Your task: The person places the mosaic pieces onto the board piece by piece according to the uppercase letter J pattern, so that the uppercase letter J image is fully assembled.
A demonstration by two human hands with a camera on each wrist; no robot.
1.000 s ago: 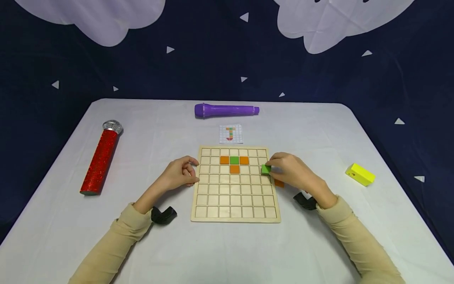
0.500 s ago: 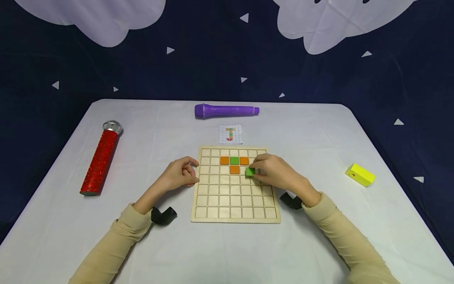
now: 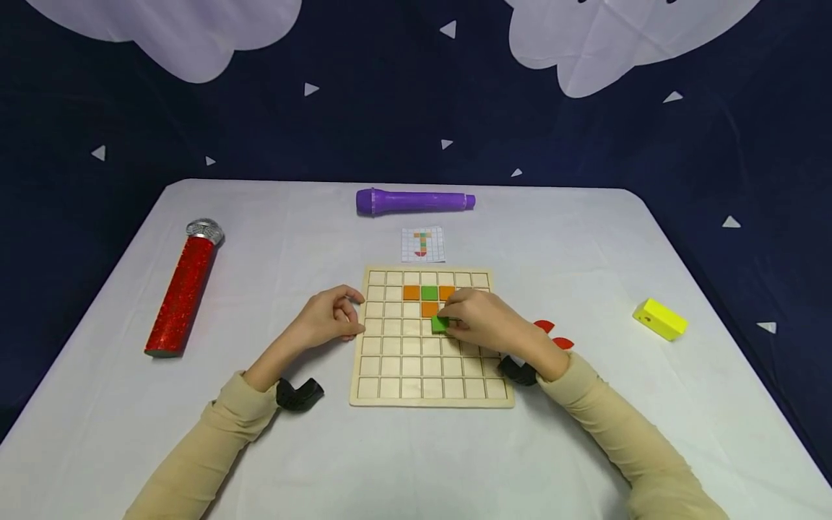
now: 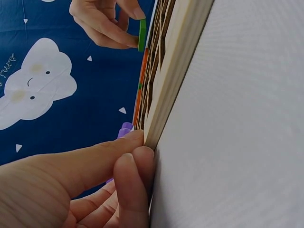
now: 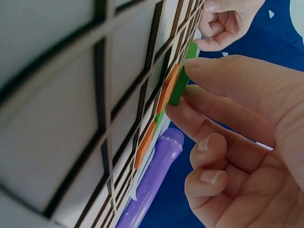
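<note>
My left hand (image 3: 328, 315) holds the left edge of the wooden grid board (image 3: 389, 388), thumb and bent fingers against it. In the left wrist view the thumb (image 4: 90, 164) meets the board's rim. My right hand (image 3: 484, 318) pinches a green square tile (image 3: 439, 324) between thumb and fingers. That tile is just over the grid, below an orange tile (image 3: 430, 309); in the right wrist view the pinched green tile (image 5: 180, 85) stands tilted. Above the orange one, a row on the board has an orange tile (image 3: 412, 292), a green tile (image 3: 429, 292) and another orange tile (image 3: 445, 292).
A pattern card (image 3: 423, 245) lies beyond the board, with a purple microphone (image 3: 416, 202) behind it. At the left is a red glittery microphone (image 3: 182, 296). Red pieces (image 3: 561, 343) show beside my right forearm, and a yellow block (image 3: 660, 319) lies farther right.
My right hand has carried the green tile leftward across the board, from its right edge to near the middle. Red pieces have come into view behind the forearm. My left hand has stayed put.
</note>
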